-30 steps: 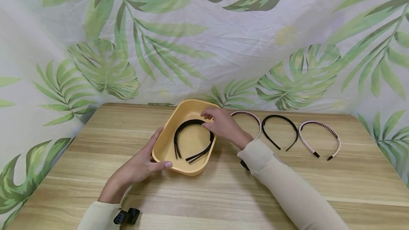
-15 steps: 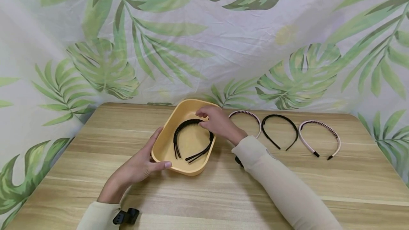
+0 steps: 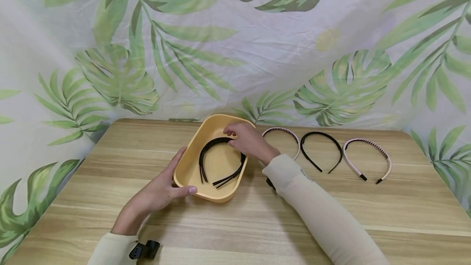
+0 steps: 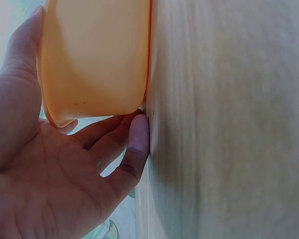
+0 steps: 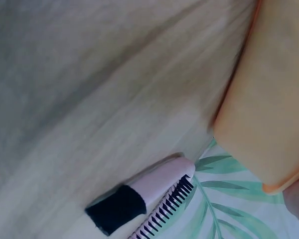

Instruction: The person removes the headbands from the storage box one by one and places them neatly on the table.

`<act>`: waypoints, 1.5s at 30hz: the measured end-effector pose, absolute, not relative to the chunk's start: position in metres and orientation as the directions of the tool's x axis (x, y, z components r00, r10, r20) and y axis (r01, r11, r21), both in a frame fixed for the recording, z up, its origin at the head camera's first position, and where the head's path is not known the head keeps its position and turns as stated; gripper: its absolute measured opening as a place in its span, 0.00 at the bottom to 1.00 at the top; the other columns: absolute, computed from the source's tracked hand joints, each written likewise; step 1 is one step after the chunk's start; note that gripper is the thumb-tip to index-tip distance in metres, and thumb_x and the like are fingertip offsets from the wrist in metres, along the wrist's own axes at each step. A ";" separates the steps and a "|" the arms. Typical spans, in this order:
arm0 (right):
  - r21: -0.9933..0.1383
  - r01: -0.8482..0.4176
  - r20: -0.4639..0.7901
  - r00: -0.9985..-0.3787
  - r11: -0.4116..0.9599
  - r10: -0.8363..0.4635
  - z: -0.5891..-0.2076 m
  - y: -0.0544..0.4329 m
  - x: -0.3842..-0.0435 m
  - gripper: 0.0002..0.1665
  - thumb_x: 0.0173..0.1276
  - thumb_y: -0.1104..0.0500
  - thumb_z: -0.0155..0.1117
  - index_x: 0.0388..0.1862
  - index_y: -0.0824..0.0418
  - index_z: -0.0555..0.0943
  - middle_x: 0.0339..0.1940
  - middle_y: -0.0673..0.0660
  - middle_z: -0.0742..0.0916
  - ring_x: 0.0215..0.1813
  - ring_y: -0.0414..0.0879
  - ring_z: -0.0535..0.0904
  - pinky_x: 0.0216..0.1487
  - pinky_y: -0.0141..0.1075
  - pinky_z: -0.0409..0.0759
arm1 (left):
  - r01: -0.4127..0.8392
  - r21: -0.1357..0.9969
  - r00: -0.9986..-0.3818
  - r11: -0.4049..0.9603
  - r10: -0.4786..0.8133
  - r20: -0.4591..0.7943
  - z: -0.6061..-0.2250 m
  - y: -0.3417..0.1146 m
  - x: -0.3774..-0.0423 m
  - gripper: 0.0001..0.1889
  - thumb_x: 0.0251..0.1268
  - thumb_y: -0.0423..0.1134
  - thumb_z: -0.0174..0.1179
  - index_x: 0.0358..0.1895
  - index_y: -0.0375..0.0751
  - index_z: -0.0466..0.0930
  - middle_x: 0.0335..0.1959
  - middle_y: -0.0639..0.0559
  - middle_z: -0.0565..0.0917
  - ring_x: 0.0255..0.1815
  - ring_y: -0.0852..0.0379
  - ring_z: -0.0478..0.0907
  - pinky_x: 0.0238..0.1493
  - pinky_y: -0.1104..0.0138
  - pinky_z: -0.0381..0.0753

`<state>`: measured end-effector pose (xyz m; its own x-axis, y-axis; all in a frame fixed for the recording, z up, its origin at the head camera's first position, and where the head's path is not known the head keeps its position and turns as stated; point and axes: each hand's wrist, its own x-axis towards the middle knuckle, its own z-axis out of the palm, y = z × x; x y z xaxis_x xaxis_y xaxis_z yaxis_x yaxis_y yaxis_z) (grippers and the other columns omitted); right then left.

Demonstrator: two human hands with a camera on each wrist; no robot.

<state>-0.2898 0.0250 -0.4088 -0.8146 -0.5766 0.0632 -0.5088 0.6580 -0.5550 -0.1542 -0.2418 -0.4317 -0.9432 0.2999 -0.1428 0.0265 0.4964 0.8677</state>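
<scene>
A yellow plastic bin (image 3: 220,165) stands on the table, turned slightly askew. Nested inside lie black headbands (image 3: 211,144) with toothed inner edges. My left hand (image 3: 160,189) grips the bin's near left corner, its thumb over the rim and the fingers along the outside; in the left wrist view, the palm (image 4: 50,179) faces the bin's outer wall. Across the right rim reaches my right hand (image 3: 248,140), its loosely bent fingers above the headbands and the thumb apart from them. It covers part of the stack, and nothing shows between its fingers.
Right of the bin a row lies on the wooden table (image 3: 312,216): a pink-and-black headband (image 3: 281,129) partly behind my right hand, a black headband (image 3: 320,134), and another pink headband (image 3: 368,141). A leaf-patterned cloth (image 3: 206,52) hangs behind the table.
My right hand has shifted slightly left and farther into the bin over the headbands. The left hand keeps its grip, and the headbands lie as before.
</scene>
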 end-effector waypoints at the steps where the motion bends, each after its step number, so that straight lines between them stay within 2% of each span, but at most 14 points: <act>1: -0.549 -0.511 0.062 -0.814 0.662 -0.577 -0.409 0.025 -0.290 0.19 0.73 0.65 0.68 0.62 0.62 0.85 0.58 0.57 0.90 0.58 0.51 0.84 0.61 0.45 0.81 | 0.028 0.868 -0.943 0.496 0.301 -0.142 -0.432 -0.242 -0.154 0.63 0.64 0.46 0.75 0.87 0.60 0.31 0.86 0.34 0.47 0.72 0.39 0.73 0.60 0.80 0.68; 18: -0.492 -0.554 0.089 -0.799 0.671 -0.595 -0.411 0.024 -0.292 0.18 0.71 0.71 0.64 0.56 0.61 0.89 0.48 0.57 0.91 0.53 0.50 0.86 0.58 0.44 0.81 | 0.046 0.868 -0.942 0.495 0.311 -0.128 -0.431 -0.242 -0.154 0.62 0.65 0.46 0.74 0.87 0.57 0.31 0.86 0.32 0.48 0.72 0.39 0.74 0.60 0.80 0.68; 25: -0.516 -0.531 0.080 -0.811 0.672 -0.580 -0.409 0.023 -0.291 0.18 0.72 0.72 0.62 0.55 0.60 0.89 0.49 0.57 0.92 0.55 0.51 0.86 0.60 0.44 0.81 | 0.034 0.869 -0.943 0.493 0.304 -0.135 -0.432 -0.242 -0.154 0.62 0.64 0.46 0.75 0.87 0.59 0.31 0.86 0.33 0.49 0.70 0.40 0.75 0.61 0.79 0.70; 30: -0.561 -0.506 0.081 -0.821 0.654 -0.566 -0.407 0.024 -0.292 0.18 0.73 0.71 0.60 0.55 0.60 0.89 0.48 0.57 0.92 0.51 0.50 0.86 0.55 0.43 0.82 | 0.040 0.866 -0.943 0.498 0.305 -0.132 -0.432 -0.241 -0.155 0.62 0.64 0.46 0.75 0.87 0.58 0.31 0.85 0.32 0.49 0.69 0.41 0.76 0.61 0.77 0.70; 36: -0.618 -0.462 0.063 -0.835 0.636 -0.546 -0.405 0.026 -0.293 0.18 0.76 0.70 0.60 0.58 0.60 0.88 0.49 0.58 0.91 0.48 0.49 0.84 0.50 0.41 0.81 | 0.029 0.870 -0.943 0.493 0.301 -0.139 -0.432 -0.241 -0.155 0.63 0.64 0.46 0.75 0.87 0.59 0.31 0.86 0.33 0.48 0.70 0.41 0.76 0.61 0.80 0.68; 45: -0.655 -0.451 0.087 -0.842 0.607 -0.532 -0.403 0.025 -0.293 0.20 0.74 0.72 0.60 0.59 0.61 0.88 0.58 0.59 0.90 0.52 0.52 0.85 0.55 0.42 0.83 | 0.027 0.854 -0.946 0.520 0.290 -0.148 -0.432 -0.242 -0.154 0.62 0.65 0.47 0.74 0.87 0.59 0.30 0.87 0.34 0.46 0.71 0.40 0.74 0.63 0.78 0.68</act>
<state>-0.2929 0.0246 -0.4026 -0.8423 -0.5319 0.0871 -0.4508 0.6066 -0.6548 -0.1543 -0.2421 -0.4316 -0.9455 0.2902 -0.1476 0.0265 0.5204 0.8535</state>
